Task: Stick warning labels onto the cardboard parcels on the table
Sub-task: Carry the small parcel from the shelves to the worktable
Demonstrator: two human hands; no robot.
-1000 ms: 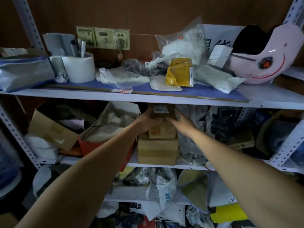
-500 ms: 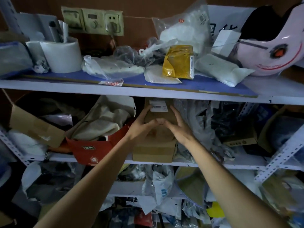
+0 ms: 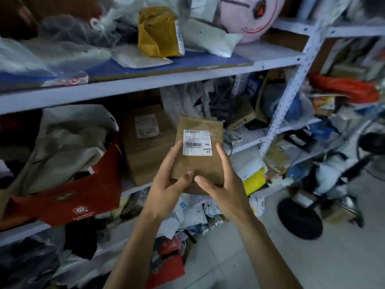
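A small brown cardboard parcel (image 3: 200,165) with a white barcode label (image 3: 197,142) on its top is held in front of the shelves. My left hand (image 3: 168,182) grips its left side and near edge. My right hand (image 3: 220,184) grips its right side, with both thumbs meeting on the near edge. A larger cardboard box (image 3: 145,142) with a pale label stays on the middle shelf behind the parcel. No warning labels and no table are in view.
White metal shelves (image 3: 145,84) are crammed with plastic bags, a yellow packet (image 3: 159,32), a pink helmet (image 3: 245,15) and a red paper bag (image 3: 68,197). A shelf upright (image 3: 289,90) stands to the right. Black round objects (image 3: 300,217) lie on the tiled floor.
Both hands have lifted the small parcel off the stack on the middle shelf and drawn it out toward me. The view has turned to the right and downward.
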